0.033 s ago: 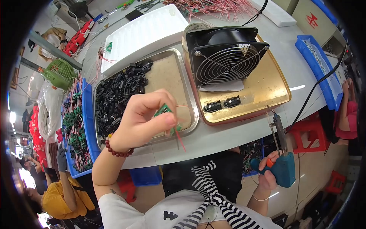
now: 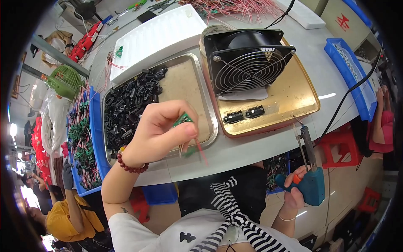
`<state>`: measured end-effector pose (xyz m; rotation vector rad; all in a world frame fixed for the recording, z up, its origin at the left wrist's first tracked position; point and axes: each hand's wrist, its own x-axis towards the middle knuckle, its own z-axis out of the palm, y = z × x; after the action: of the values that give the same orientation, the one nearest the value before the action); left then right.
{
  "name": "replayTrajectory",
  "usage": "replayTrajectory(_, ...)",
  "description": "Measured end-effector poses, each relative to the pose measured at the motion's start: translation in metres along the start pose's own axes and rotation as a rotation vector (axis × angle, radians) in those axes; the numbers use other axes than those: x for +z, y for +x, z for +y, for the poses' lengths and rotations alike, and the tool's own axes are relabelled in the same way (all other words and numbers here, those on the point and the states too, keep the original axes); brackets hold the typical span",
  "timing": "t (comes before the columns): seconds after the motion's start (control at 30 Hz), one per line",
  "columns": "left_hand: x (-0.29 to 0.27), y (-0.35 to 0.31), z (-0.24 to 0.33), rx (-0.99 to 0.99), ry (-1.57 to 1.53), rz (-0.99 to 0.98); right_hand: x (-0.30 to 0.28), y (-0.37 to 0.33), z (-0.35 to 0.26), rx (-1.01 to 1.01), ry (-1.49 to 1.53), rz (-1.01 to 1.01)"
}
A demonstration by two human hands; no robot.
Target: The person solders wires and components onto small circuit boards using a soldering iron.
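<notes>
A pale grey worktop (image 2: 247,153) carries everything here. On it lies a steel tray (image 2: 208,110), its left half heaped with small black plastic parts (image 2: 128,101), its right half bare. Just beside that, to the right, sits a brass-coloured tray (image 2: 294,94) bearing a square black fan (image 2: 247,61) with a wire grille and two little black parts (image 2: 245,114) near its front edge. Behind the steel tray rests a white ribbed foam slab (image 2: 159,35). Further back lies a tangle of red wires (image 2: 235,7). A blue bin (image 2: 350,75) sits on the worktop's right edge, another blue bin (image 2: 95,126) of green parts at the left.
</notes>
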<state>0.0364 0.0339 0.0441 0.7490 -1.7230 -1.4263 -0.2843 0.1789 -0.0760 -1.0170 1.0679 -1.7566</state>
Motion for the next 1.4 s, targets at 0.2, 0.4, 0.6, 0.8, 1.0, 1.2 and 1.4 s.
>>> replayTrajectory(0.2,0.018,0.02,-0.022,0.002,0.005,-0.017,0.004,-0.001,-0.003,-0.002,0.024,-0.013)
replayTrajectory(0.4,0.017,0.029,-0.016,-0.229,-0.107,-0.076,0.004,-0.001,-0.005,0.003,0.039,-0.016)
replayTrajectory(0.6,0.018,0.03,-0.028,-0.161,-0.228,-0.059,0.008,0.005,-0.004,0.003,0.04,-0.026)
replayTrajectory(0.8,0.024,0.023,-0.028,-0.09,-0.256,-0.031,0.019,0.007,-0.003,-0.021,0.05,-0.03)
replayTrajectory(1.0,0.017,0.016,-0.026,-0.045,-0.15,-0.067,0.029,0.008,-0.004,-0.034,0.059,-0.041)
replayTrajectory(1.2,0.019,0.014,-0.02,-0.142,-0.145,-0.064,0.031,0.01,-0.006,-0.046,0.03,-0.074)
replayTrajectory(1.4,0.019,0.013,-0.02,-0.163,-0.115,-0.075,0.031,0.009,-0.007,-0.039,0.038,-0.073)
